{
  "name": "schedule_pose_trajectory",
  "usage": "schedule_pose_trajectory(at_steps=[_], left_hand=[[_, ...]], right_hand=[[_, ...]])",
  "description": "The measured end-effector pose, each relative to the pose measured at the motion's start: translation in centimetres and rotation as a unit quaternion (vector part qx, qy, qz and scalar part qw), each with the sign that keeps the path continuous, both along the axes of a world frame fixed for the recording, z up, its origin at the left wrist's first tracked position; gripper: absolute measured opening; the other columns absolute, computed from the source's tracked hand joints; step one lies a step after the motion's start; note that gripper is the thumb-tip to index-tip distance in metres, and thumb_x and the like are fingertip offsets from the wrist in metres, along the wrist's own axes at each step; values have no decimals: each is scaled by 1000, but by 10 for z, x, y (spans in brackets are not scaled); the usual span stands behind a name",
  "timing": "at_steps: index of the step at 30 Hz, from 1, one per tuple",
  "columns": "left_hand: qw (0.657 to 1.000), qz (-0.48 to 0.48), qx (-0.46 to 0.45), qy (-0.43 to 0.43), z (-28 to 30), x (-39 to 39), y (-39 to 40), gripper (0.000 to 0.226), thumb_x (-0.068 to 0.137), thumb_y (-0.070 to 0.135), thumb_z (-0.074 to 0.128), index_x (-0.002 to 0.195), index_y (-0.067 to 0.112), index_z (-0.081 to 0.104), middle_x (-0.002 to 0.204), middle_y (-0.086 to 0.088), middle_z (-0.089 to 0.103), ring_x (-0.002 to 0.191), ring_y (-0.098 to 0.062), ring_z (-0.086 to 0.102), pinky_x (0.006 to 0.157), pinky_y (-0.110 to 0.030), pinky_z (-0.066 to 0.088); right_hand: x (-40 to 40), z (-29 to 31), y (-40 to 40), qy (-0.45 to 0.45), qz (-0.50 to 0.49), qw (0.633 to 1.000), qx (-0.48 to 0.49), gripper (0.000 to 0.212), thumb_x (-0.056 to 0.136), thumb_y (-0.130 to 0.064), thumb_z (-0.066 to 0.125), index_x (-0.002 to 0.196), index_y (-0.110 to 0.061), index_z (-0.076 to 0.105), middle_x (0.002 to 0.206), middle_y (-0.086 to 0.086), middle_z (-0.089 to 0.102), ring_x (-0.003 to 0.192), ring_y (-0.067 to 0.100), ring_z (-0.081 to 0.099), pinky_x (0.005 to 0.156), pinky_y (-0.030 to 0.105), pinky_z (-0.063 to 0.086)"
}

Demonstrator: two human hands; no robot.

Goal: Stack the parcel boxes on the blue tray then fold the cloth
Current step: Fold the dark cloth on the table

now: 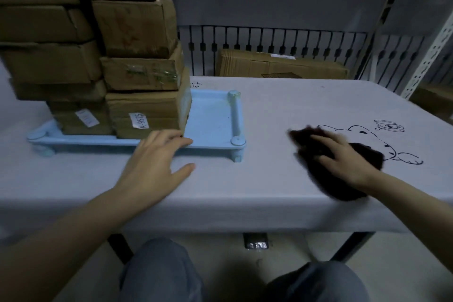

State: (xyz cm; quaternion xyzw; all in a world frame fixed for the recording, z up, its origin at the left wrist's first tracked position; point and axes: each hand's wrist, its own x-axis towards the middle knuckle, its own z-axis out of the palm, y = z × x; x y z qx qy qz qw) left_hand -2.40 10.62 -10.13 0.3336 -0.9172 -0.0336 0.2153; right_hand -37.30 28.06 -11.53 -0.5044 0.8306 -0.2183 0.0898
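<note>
— At the near edge of the table (220,191), what do the hands do?

— The right hand (343,159) lies with fingers spread flat on the dark cloth (343,179), a blurred, crumpled heap by the front edge (partly over a cartoon drawing (367,137) on the grey table cover); the left hand (152,162) rests open on the cover, fingers apart, fingertips touching the front rim of the blue tray (213,120), holding nothing.

— And the parcel boxes?

— Two stacks of parcel boxes (144,108) stand side by side on the tray's left part; its right part is bare; white labels show on the lowest boxes.

— Farther back?

— A flat cardboard carton (282,64) lies behind the table, beneath a metal rack (436,39).
</note>
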Motion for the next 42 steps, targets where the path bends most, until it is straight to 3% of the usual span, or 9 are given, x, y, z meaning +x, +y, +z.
schedule_pose_trajectory(at_steps=[4,10,13,17,21,25,32,40,42], left_hand=[[997,64,-26,39,-14,63,-7,62,77,54,47,127,20,61,130,-4,52,121,-24,44,98,-41,37],[981,163,41,92,-36,122,-26,30,88,29,62,114,14,67,119,-8,62,114,-30,53,97,-43,39],[974,155,91,138,-46,141,-29,37,86,30,51,111,8,67,115,-9,65,110,-29,58,98,-37,41],[954,144,129,228,-51,154,-28,26,96,14,55,120,10,65,122,-3,64,115,-18,57,98,-19,34],[904,182,208,326,-45,160,-31,32,99,25,51,130,19,57,132,1,59,120,-15,53,107,-34,39],[932,181,120,290,-31,154,-25,47,91,37,44,128,11,58,131,-10,57,123,-26,51,106,-41,38],[982,32,17,185,3,85,15,46,87,45,43,117,17,65,129,-2,57,125,-24,44,100,-36,30],[982,-168,-30,79,16,-84,57,42,86,44,48,118,21,64,138,-1,53,134,-23,41,108,-31,21],[984,-165,-67,-9,22,-123,56,48,91,44,47,132,21,56,148,-2,46,140,-21,35,115,-30,12]], right_hand=[[41,-6,-3,81,-98,992,-2,46,94,-22,55,140,-18,52,143,12,53,128,34,50,100,42,42],[163,-10,5,90,64,978,-175,32,77,-29,53,99,-24,75,100,-12,68,99,13,61,84,20,39],[205,-9,-25,48,165,973,-153,44,77,-33,43,110,-27,72,114,-16,65,112,6,55,95,11,32],[261,-10,-90,83,218,971,-50,63,85,-34,34,146,-24,46,155,2,40,145,18,32,115,23,21],[331,-4,-163,98,279,955,-19,55,99,-28,44,152,-20,34,160,10,29,148,22,25,115,23,18],[377,-7,-196,64,383,921,-26,45,96,-26,50,140,-19,53,150,7,47,135,26,44,107,34,36],[260,5,-121,-99,403,908,-60,43,78,2,50,111,-10,75,124,5,70,120,17,61,108,29,42],[63,11,2,-140,193,970,-48,46,77,3,45,104,-15,78,129,-3,66,117,-13,53,104,5,30],[22,9,11,-99,115,987,-55,48,82,10,48,111,-18,75,134,0,63,125,-4,51,106,6,27]])
